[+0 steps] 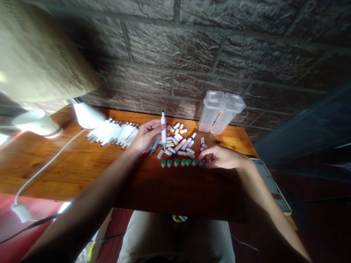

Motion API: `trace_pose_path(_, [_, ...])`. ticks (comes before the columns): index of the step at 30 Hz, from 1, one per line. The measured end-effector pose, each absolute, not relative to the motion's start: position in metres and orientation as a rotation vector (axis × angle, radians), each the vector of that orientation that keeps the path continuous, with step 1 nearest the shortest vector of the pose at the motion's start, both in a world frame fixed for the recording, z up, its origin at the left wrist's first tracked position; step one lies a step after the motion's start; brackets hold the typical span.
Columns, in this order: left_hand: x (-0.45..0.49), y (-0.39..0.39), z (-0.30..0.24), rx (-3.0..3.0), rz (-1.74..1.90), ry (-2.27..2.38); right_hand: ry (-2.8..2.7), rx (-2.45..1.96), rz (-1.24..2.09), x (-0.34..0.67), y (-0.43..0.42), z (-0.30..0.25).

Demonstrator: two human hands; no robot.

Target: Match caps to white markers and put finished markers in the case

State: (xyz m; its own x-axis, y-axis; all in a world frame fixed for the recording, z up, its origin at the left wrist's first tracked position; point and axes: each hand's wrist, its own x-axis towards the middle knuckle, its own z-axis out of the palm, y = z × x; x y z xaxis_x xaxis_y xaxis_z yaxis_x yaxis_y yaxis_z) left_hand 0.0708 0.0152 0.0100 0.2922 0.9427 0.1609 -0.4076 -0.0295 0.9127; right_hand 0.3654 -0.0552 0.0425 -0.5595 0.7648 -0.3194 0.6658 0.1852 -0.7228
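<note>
My left hand [150, 134] pinches an uncapped white marker [163, 128] upright, its dark tip pointing up. In front of it on the table stands a row of green-topped marker caps [176, 163]. At the right end of that row my right hand [216, 157] closes its fingers around a dark green cap [202, 163], which touches or nearly touches the table. A loose pile of white caps with coloured ends [181, 142] lies between the hands and behind the row. Left of my left hand, many white markers [117, 132] lie side by side.
Two clear plastic cases [219, 113] stand at the back right by the brick wall [153, 54]. A phone [272, 186] lies at the right edge, under my right forearm. At the left are a lamp [87, 115], its white cable [49, 162] and a white round object [35, 122].
</note>
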Motion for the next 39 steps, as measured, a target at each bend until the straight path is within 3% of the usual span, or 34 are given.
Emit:
trace_pose_path(14, [0.071, 0.014, 0.012, 1.094, 1.211, 0.669, -2.226, -1.379, 1.334, 0.384, -0.057, 0.053])
trace_pose_path(21, [0.072, 0.014, 0.012, 1.091, 1.209, 0.630, -1.962, -1.539, 1.009, 0.404, -0.041, 0.040])
trace_pose_path(27, [0.072, 0.014, 0.014, 1.051, 1.219, 0.647, -1.993, -1.621, 0.929, 0.388, -0.041, 0.027])
trace_pose_path(34, [0.071, 0.015, 0.012, 1.069, 1.216, 0.634, -1.950, -1.526, 1.118, 0.391, -0.040, 0.024])
trace_pose_path(39, [0.071, 0.015, 0.012, 1.073, 1.220, 0.644, -2.080, -1.600, 0.734, 0.384, -0.040, 0.030])
